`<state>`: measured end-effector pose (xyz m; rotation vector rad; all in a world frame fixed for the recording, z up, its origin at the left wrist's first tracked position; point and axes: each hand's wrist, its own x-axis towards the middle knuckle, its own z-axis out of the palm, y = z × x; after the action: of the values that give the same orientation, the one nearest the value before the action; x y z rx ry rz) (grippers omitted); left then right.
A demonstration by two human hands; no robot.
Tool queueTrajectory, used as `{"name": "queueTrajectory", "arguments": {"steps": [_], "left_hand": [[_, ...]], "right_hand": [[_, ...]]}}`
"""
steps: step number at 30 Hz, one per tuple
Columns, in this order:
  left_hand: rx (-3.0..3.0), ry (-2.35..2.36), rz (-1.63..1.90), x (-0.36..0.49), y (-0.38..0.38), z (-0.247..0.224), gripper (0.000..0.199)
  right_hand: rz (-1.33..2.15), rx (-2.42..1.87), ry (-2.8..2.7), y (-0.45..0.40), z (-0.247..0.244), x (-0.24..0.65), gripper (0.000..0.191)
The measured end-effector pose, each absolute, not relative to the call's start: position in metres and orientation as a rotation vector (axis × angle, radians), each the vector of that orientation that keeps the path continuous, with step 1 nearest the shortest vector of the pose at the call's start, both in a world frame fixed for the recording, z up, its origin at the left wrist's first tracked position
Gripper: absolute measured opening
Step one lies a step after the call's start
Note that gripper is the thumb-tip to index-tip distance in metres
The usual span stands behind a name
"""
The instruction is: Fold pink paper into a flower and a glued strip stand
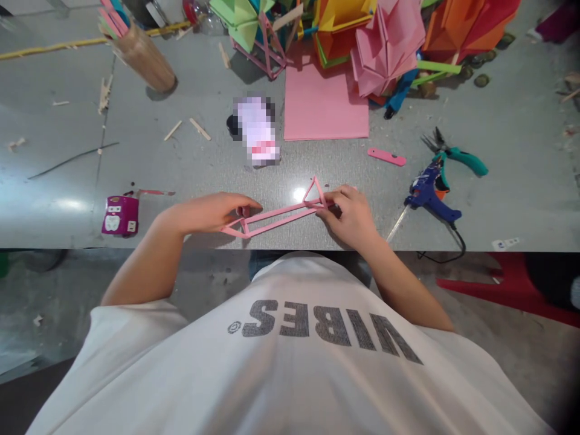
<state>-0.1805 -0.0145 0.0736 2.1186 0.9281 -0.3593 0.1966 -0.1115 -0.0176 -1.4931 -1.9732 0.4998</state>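
A pink stick frame (281, 215), long and narrow with a triangle at each end, lies between my hands just above the table's front edge. My left hand (222, 211) has its fingers closed around the frame's left end. At the other end, my right hand (347, 211) pinches the frame beside its upright triangle. A blue glue gun (428, 190) rests to the right of my right hand, with teal-handled pliers (462, 158) just beyond it. Nearer the middle lies a small pink flat tool (386, 156).
Behind my hands are a blurred phone (258, 130) and pink paper sheets (324, 109). Folded paper lanterns (389, 42) crowd the back. A wooden cup (145, 57) holding coloured sticks stands back left. A purple box (120, 215) sits left; wood scraps lie scattered.
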Motion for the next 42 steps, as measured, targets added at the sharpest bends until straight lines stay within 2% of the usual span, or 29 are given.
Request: {"name": "queueTrajectory", "arguments": {"steps": [3,8,18,28,34,42], "left_hand": [[2.119,0.890,-0.494,-0.174,0.000,0.085,0.060],[2.209,0.584,-0.383,-0.128,0.005,0.085,0.042],[2.643,0.363,0.048,-0.084,0.005,0.016,0.028],[2.842,0.479,0.202,-0.079,-0.003,0.002,0.044],[2.783,0.438,0.320,-0.077,0.006,-0.004,0.043],[2.807,0.408,0.248,-0.077,0.005,-0.005,0.053]], "right_hand": [[0.531,-1.459,-2.012,-0.112,-0.017,0.198,0.017],[0.561,-1.486,-2.009,-0.113,-0.014,0.192,0.016],[0.617,-1.609,-2.006,-0.114,-0.006,0.183,0.028],[0.689,-1.500,-2.116,-0.113,-0.007,0.182,0.014],[0.624,-1.456,-2.149,-0.113,-0.009,0.180,0.016],[0.633,-1.413,-2.059,-0.117,-0.012,0.178,0.014]]}}
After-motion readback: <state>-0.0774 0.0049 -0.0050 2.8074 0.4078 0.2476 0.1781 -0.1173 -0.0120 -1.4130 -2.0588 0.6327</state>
